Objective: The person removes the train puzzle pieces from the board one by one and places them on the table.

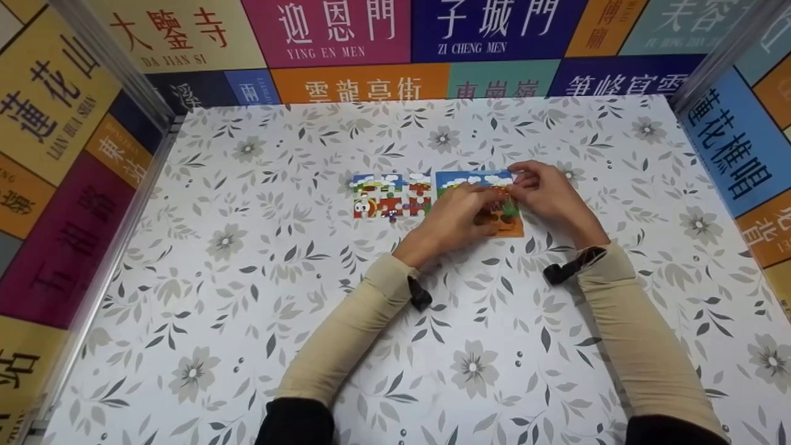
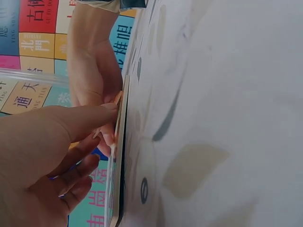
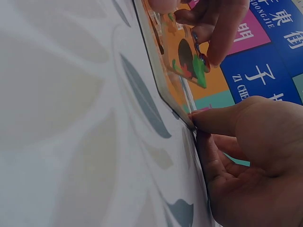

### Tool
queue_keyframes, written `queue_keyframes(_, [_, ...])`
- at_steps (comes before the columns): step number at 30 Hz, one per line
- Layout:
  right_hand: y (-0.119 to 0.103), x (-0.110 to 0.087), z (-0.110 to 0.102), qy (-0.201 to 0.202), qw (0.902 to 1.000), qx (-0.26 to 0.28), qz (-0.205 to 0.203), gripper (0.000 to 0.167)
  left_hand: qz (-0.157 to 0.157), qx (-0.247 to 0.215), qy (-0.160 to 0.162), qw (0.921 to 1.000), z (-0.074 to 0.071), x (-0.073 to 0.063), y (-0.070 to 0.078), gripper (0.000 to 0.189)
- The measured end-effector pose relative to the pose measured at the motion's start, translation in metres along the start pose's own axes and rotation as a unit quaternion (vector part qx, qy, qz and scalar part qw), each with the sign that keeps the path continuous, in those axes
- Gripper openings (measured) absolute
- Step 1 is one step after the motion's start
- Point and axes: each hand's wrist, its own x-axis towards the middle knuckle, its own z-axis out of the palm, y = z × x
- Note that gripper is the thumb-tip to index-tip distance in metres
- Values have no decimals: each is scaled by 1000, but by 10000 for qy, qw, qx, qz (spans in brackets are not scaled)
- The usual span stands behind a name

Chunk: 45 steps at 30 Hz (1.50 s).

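A flat picture puzzle board (image 1: pixel 510 230), blue at the top and orange at the bottom, lies on the patterned tabletop. Over its middle is my left hand (image 1: pixel 454 213), covering much of the picture. In the right wrist view, its fingers hold a puzzle piece (image 3: pixel 187 56), orange with green and red, tilted above the board. My right hand (image 1: pixel 547 191) is at the board's right side, thumb and forefinger pinching the edge near a corner, as the right wrist view shows. From the left wrist, the left thumb (image 2: pixel 102 112) presses near the board surface.
Just left of the board lie several colourful puzzle pieces (image 1: pixel 390 194) in rows, with a red train-like face on one. The floral tabletop (image 1: pixel 247 346) is bounded by panels (image 1: pixel 346 37) with Chinese lettering at the back and sides.
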Motion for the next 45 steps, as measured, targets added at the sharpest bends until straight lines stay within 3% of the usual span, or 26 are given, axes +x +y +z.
queue_keyframes(16, [0,-1,-1,-36,10000,91,-15,48,-135,-745,718,9945,-39,-28,-40,52])
queue_keyframes(26, [2,-2,-1,-11,10000,42,21,49,-208,-757,948,9924,-57,-50,-56,49])
queue_keyframes(32, [1,-1,-1,-63,10000,13,51,50,-278,-777,938,9922,-62,-65,-66,50])
queue_keyframes(39, [0,-1,0,-87,9999,-1,125,50,-276,-705,738,9944,-65,-85,-73,50])
queue_keyframes(45, [-1,-1,0,-61,9999,22,148,51,-258,-631,486,9965,-66,-94,-76,51])
